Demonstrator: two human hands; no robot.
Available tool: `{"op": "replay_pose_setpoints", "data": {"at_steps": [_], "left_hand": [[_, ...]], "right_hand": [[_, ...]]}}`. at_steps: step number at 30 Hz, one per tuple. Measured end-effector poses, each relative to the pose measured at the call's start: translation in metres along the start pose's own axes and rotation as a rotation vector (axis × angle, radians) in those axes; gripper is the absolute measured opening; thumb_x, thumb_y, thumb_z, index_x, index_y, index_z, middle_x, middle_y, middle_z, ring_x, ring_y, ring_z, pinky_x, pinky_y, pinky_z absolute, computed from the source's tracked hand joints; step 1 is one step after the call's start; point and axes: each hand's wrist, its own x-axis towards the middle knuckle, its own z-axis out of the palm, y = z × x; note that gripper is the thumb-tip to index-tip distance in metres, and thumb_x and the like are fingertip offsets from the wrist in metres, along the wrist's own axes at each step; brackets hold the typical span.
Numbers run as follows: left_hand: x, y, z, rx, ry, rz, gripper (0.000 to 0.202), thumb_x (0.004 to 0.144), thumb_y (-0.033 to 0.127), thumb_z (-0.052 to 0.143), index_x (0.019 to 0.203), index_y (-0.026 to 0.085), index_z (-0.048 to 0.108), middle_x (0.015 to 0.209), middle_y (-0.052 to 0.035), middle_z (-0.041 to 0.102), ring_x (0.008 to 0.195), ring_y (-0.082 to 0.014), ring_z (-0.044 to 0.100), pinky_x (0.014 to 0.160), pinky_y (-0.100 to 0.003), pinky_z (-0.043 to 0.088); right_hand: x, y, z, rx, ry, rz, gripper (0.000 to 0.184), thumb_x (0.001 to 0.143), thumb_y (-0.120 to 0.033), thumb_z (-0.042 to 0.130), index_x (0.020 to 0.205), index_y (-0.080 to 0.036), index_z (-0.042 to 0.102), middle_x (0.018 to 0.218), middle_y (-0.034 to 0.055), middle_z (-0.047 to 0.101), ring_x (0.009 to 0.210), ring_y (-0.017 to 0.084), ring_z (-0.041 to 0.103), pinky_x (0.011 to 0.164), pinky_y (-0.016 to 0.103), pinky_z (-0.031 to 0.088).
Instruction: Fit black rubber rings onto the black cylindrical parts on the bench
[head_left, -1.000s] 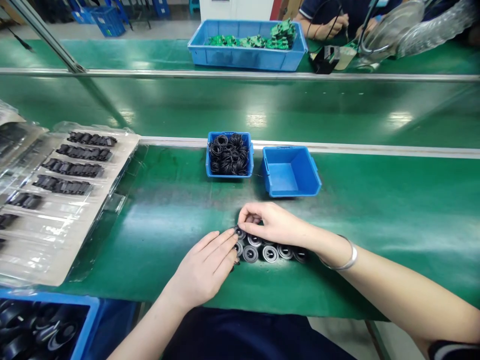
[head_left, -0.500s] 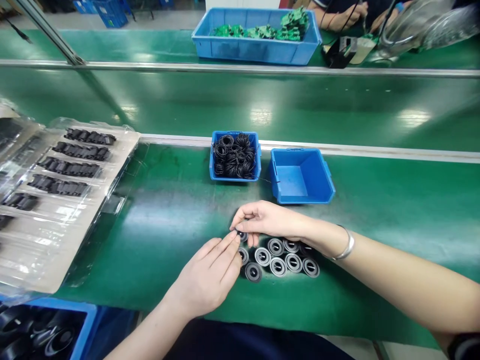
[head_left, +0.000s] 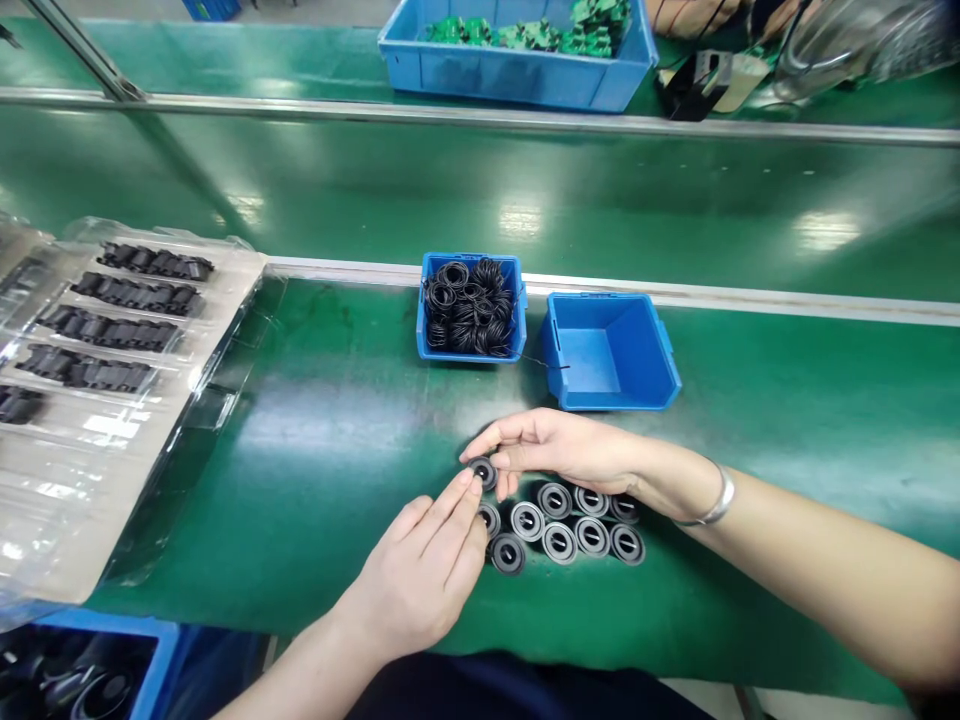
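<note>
Left hand (head_left: 420, 575) was palm down, fingers (head_left: 450, 508) extended; right hand (head_left: 561, 442) pointed inward, thumb (head_left: 523, 458) and forefinger (head_left: 491, 438) parted. 2 hands nearly met.

Tabletop (head_left: 337, 570) is coloured green, patched with whitish glare. Round parts (head_left: 559, 543) are ringed concentrically in black and grey, centres marked pale. Wire coils (head_left: 472, 310) are seen black; left small bin (head_left: 469, 357) and right small bin (head_left: 592, 360) plain blue; far crate (head_left: 510, 80) lighter blue, boards (head_left: 589, 38) inside green. Left tray (head_left: 225, 290) is coloured beige, striped by black rows. Bracelet (head_left: 721, 500) is noted silver.
</note>
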Motion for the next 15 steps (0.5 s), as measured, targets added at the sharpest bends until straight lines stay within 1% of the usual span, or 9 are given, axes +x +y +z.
{"op": "replay_pose_setpoints", "data": {"at_steps": [5,9,11,15], "left_hand": [[0.002,-0.004,-0.002,-0.015,0.046,0.014,0.025,0.095,0.009,0.045,0.106,0.008,0.068,0.125,-0.0211,0.069,0.124,-0.0307,0.063,0.088,-0.037,0.046],[0.002,-0.006,-0.003,-0.066,0.032,0.016,0.027,0.094,0.008,0.042,0.103,0.008,0.067,0.126,-0.0217,0.068,0.131,-0.0345,0.056,0.096,-0.044,0.043],[0.001,-0.005,-0.001,-0.075,0.022,0.011,0.026,0.095,0.009,0.043,0.103,0.009,0.067,0.127,-0.0209,0.067,0.133,-0.0347,0.054,0.098,-0.045,0.041],[0.002,-0.003,0.002,-0.073,0.008,0.0,0.028,0.097,0.012,0.042,0.106,0.009,0.069,0.132,-0.0182,0.065,0.13,-0.0309,0.056,0.091,-0.039,0.04]], "right_hand": [[-0.003,-0.001,-0.002,-0.007,-0.03,0.0,0.042,0.087,-0.033,0.074,0.122,-0.01,0.066,0.088,0.0058,0.073,0.081,0.013,0.069,0.084,0.029,0.054],[-0.001,-0.002,-0.004,-0.029,-0.04,0.005,0.04,0.089,-0.033,0.073,0.121,-0.01,0.066,0.086,0.0052,0.073,0.081,0.013,0.069,0.083,0.029,0.054],[0.002,0.0,-0.005,-0.036,-0.046,0.004,0.04,0.091,-0.035,0.071,0.121,-0.01,0.067,0.084,0.0048,0.072,0.079,0.013,0.069,0.08,0.028,0.055],[0.007,0.003,-0.006,-0.054,-0.058,0.0,0.038,0.093,-0.039,0.068,0.119,-0.011,0.067,0.08,0.0035,0.069,0.071,0.011,0.068,0.063,0.02,0.054]]}}
